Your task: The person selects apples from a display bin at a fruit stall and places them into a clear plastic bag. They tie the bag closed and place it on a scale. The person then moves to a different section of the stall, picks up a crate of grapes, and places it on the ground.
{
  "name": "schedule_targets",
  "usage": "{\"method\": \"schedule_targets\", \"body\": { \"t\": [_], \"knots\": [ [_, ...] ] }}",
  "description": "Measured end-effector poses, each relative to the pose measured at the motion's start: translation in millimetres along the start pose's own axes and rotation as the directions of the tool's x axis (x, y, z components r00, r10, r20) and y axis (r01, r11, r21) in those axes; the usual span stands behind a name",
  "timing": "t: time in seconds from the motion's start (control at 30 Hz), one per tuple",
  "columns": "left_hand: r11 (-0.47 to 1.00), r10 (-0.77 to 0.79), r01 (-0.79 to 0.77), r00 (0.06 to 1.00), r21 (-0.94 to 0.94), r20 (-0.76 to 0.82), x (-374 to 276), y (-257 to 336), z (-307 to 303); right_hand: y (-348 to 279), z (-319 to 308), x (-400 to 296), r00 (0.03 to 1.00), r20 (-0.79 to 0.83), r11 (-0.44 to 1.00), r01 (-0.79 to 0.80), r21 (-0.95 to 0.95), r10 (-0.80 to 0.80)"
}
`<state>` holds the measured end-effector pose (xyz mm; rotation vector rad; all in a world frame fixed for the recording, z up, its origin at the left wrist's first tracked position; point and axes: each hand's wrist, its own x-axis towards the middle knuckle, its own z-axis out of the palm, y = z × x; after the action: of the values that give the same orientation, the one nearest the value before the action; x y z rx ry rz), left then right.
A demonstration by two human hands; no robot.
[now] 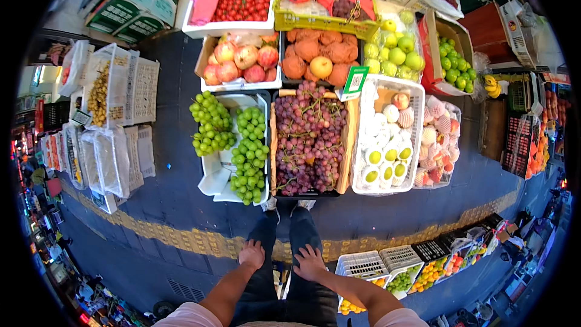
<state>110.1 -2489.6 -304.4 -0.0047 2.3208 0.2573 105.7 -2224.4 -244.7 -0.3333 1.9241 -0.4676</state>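
My left hand (252,254) rests on one trouser leg near the knee, holding nothing. On the other leg lies my right hand (310,263), its fingers spread. Just beyond my shoes, bunches of green grapes (250,154) lie in and over a white-lined tray. A black crate beside them is filled with red grapes (311,141). To its right, a white plastic basket (356,163) holds fruit in foam nets and a few peaches. Pomegranates (240,59) and paper-wrapped fruit (302,52) sit behind the grapes.
Cherry tomatoes (243,2), bagged dark grapes (342,7), green apples (397,54) and limes (454,66) stand farther back. White crates (145,88) are stacked at left. Behind me on the right runs a row of fruit crates (401,277). A yellow tactile strip (181,240) crosses the pavement.
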Motion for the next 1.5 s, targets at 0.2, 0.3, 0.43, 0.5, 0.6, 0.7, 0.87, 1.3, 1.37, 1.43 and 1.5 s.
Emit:
{"method": "schedule_targets", "body": {
  "t": [0.2, 0.3, 0.43, 0.5, 0.6, 0.7, 0.87, 1.3, 1.37, 1.43, 1.5],
  "knots": [
    [0.993, 0.098, -0.11, 0.971, 0.045, 0.219, -47.7, 7.1, -90.5, -26.4, -9.9, -55.2, 0.993, 0.117, 1.0, -0.005, 0.0, 0.005],
    [0.999, 0.014, -0.021, 0.982, 0.033, 0.19, -68.7, -28.9, -74.1, -27.9, -18.3, -60.7, 0.985, 0.173, 0.999, 0.033, -0.036, -0.027],
    [0.972, -0.191, 0.178, 0.979, 0.15, 0.073, -117.8, -44.4, -125.8, -41.5, -32.8, -86.0, 0.974, 0.214, 0.997, 0.077, -0.018, -0.071],
    [0.954, -0.273, 0.268, 0.962, 0.136, 0.025, -157.7, -52.2, -141.4, -41.8, -38.3, -77.9, 0.962, 0.265, 0.998, 0.068, 0.015, -0.07],
    [0.974, -0.193, 0.205, 0.974, 0.099, -0.119, -199.5, -83.9, -139.7, -42.2, -44.0, -86.3, 0.994, 0.065, 0.991, 0.083, 0.109, -0.091],
    [0.878, -0.47, 0.455, 0.879, -0.15, -0.082, -241.1, -54.1, -199.0, -50.6, -62.9, -107.2, 1.0, -0.01, 0.976, 0.006, 0.219, -0.004],
    [0.879, -0.436, 0.373, 0.881, -0.296, -0.184, -241.0, -161.4, -109.3, -80.8, -52.4, -104.6, 0.944, -0.309, 0.966, -0.034, 0.256, 0.115],
    [0.375, -0.776, 0.391, 0.629, -0.84, -0.054, -376.4, -346.8, -134.2, -283.8, -43.8, -34.6, 0.796, -0.583, 0.963, 0.004, -0.269, -0.166],
    [0.226, -0.827, 0.423, 0.56, -0.877, 0.057, -396.9, -348.2, -92.5, -315.2, -60.3, -13.3, 0.844, -0.473, 0.926, 0.069, -0.371, -0.252],
    [0.004, -0.804, 0.445, 0.533, -0.895, 0.262, -429.6, -324.3, -57.3, -347.4, -83.4, 15.3, 0.882, -0.353, 0.876, 0.124, -0.466, -0.313],
    [-0.164, -0.79, 0.465, 0.466, -0.87, 0.398, -432.9, -281.5, 2.0, -388.9, -106.3, 50.0, 0.902, -0.222, 0.809, 0.197, -0.554, -0.371]
  ]
}}
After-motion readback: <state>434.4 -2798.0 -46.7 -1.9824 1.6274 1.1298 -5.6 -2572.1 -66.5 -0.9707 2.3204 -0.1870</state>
